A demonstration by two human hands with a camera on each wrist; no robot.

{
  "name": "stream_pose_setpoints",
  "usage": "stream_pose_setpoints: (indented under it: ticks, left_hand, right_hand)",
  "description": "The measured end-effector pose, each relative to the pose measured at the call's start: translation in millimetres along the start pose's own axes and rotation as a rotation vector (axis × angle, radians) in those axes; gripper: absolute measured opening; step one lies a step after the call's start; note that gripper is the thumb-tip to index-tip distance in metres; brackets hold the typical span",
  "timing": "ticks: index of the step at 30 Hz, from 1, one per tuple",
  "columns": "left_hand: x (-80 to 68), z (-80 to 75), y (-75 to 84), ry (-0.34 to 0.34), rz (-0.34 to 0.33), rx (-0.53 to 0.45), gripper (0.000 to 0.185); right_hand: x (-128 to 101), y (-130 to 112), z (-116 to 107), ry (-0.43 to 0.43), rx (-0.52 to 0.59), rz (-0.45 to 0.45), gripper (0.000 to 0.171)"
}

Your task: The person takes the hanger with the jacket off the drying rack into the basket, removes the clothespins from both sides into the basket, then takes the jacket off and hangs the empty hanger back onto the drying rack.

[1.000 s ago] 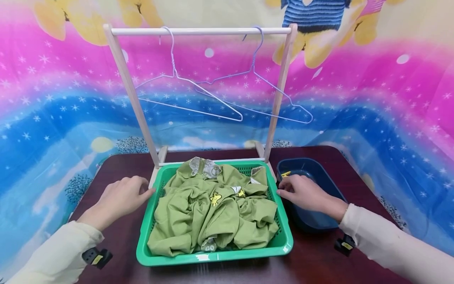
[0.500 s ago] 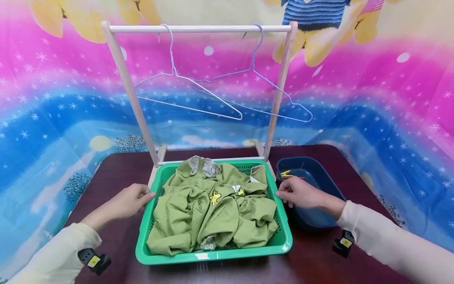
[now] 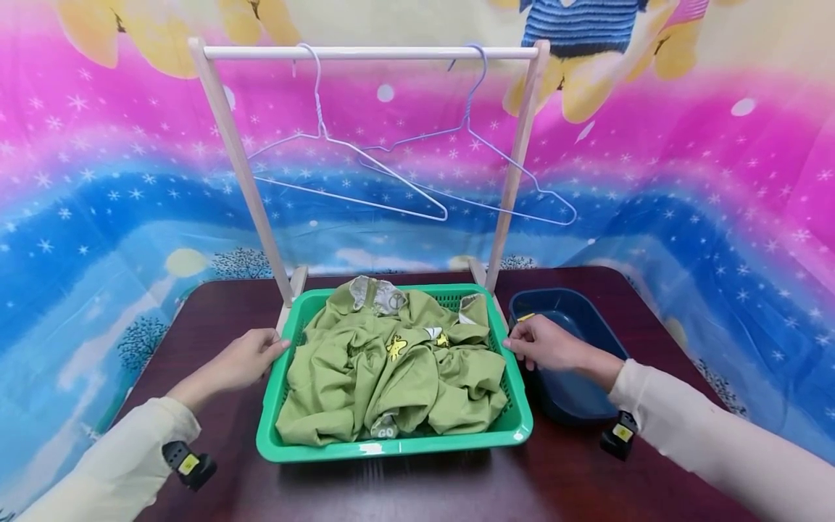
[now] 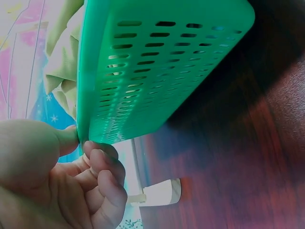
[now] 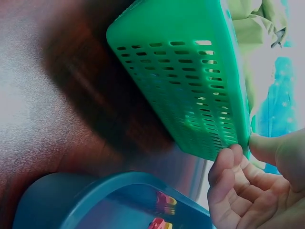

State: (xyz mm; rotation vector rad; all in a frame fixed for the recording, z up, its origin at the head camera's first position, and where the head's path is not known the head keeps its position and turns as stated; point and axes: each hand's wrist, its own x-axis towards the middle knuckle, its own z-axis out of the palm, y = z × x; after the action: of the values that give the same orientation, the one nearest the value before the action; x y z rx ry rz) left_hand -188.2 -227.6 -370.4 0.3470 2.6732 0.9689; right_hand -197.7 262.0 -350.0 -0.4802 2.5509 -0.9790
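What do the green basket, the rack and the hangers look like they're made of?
Basket: glossy moulded plastic, going by its slotted walls and shine. Rack: pale, unpainted wood, probably, with a matt look. Hangers: thin wire, likely coated in light purple.

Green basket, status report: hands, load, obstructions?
Left hand and right hand pinch green basket rims. Green garments heaped inside. Rack behind, blue tub beside.

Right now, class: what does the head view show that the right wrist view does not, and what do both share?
Only the head view shows the wooden rack, two wire hangers, and the left hand. Only the right wrist view shows the slotted outer wall of the basket and the coloured clips. Both show the green basket, green clothes, blue tub, and right hand pinching the rim.
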Motion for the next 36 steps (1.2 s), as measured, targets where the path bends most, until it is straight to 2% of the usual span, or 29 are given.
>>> stream_pose_setpoints:
  ticks: [16,36]
  left_hand:
    - [18.1,-3.3,-3.2,-0.015,-0.032,-0.074,0.032]
    - [36.9,-6.1,-4.2,0.015,-0.028,-0.068,0.035]
  right_hand:
    - [12,6,-4,0.036,0.009,0.008,0.028]
    - [34,5,-12,0.094,-0.028,0.074,0.028]
